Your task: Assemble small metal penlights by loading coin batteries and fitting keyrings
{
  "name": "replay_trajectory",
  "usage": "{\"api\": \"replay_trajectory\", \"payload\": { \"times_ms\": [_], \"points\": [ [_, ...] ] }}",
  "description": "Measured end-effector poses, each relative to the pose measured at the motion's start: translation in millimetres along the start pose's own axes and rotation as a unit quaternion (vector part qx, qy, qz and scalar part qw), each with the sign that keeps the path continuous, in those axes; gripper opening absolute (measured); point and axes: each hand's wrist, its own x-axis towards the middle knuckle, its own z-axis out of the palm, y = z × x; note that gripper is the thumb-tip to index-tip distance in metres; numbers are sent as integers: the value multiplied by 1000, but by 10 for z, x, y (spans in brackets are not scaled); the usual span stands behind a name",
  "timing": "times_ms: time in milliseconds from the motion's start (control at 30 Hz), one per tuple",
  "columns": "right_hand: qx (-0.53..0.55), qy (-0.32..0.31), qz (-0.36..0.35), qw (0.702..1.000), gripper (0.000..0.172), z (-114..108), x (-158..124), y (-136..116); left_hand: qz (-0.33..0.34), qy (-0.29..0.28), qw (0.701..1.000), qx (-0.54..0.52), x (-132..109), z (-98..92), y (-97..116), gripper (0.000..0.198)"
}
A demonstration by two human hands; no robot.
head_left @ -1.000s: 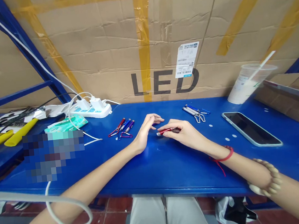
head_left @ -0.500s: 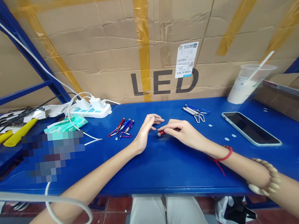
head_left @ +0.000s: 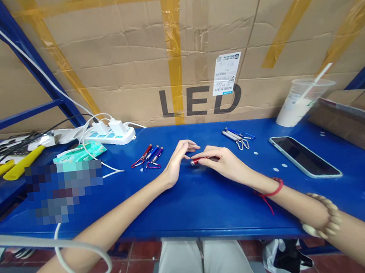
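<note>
My right hand (head_left: 222,160) pinches a small red keychain flashlight (head_left: 195,161) between thumb and fingers; its silver end points left and the rest is hidden in the hand. Facing it, my left hand (head_left: 176,165) rests on its edge, fingers stretched and curved toward the flashlight, holding nothing. To the left of it lie similar flashlights with carabiner clips: a red one (head_left: 147,151), a blue one (head_left: 153,151) and a purple one (head_left: 158,154). Behind my right hand, silver flashlights (head_left: 231,135) and a blue one (head_left: 236,131) lie together with their clips.
A phone (head_left: 305,157) lies at right, near a plastic cup with a straw (head_left: 292,105) and an open cardboard box (head_left: 350,123). At left are a power strip (head_left: 117,137), a green tissue pack (head_left: 80,153) and white cables. Large cardboard (head_left: 122,64) stands behind the blue table (head_left: 183,210).
Slightly more of the red flashlight shows at the right fingertips, its silver end a little further left. Both hands stay almost in place.
</note>
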Motion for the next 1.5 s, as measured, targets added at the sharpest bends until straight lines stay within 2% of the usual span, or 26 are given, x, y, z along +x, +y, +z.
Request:
{"api": "replay_trajectory", "payload": {
  "times_ms": [167, 333, 467, 567, 667, 767, 867, 933, 1000, 1067, 1133, 1200, 1233, 1300, 1400, 1500],
  "points": [
    [-19, -8, -3, 1000, 32, -23, 4, -19, 4, 2, 1000, 30, 32, -26, -29, 31],
    [-128, -4, 32, 991, 32, -138, 57, 169, 29, 66, 977, 199, 90, -93, -8, 19],
    [-253, 27, 99, 962, 30, -327, 109, 449, 48, 126, 947, 293, 149, -218, -6, 19],
    [-304, 56, 161, 937, 26, -467, 126, 596, 65, 148, 927, 338, 176, -320, -26, 23],
    [-340, 94, 211, 912, 22, -562, 126, 661, 95, 123, 906, 395, 173, -364, -59, 20],
    [-376, 110, 238, 889, 19, -611, 119, 693, 94, 55, 865, 490, 154, -341, -90, 22],
    [-406, 109, 241, 874, 17, -634, 110, 734, 64, -1, 805, 589, 143, -298, -99, 25],
    [-419, 117, 217, 874, 17, -629, 109, 750, 59, -13, 787, 614, 142, -282, -94, 25],
    [-409, 138, 161, 887, 19, -592, 118, 724, 61, -11, 791, 609, 142, -276, -88, 24],
    [-368, 149, 66, 915, 24, -510, 133, 639, 73, -13, 804, 590, 138, -270, -86, 22],
    [-315, 119, -50, 940, 29, -385, 144, 511, 98, -22, 819, 565, 130, -255, -86, 20],
    [-275, 57, -116, 953, 31, -245, 143, 382, 126, -29, 835, 535, 118, -226, -84, 19],
    [-268, 18, -133, 954, 30, -182, 138, 333, 136, -26, 844, 517, 113, -208, -80, 19],
    [-255, -17, -139, 957, 31, -85, 122, 273, 149, -11, 866, 477, 104, -173, -67, 18],
    [-239, -3, -123, 963, 32, -31, 99, 259, 153, 27, 897, 413, 100, -135, -33, 18],
    [-226, 27, -112, 967, 31, -36, 85, 251, 125, 56, 915, 379, 102, -122, 2, 23]
  ]
}}
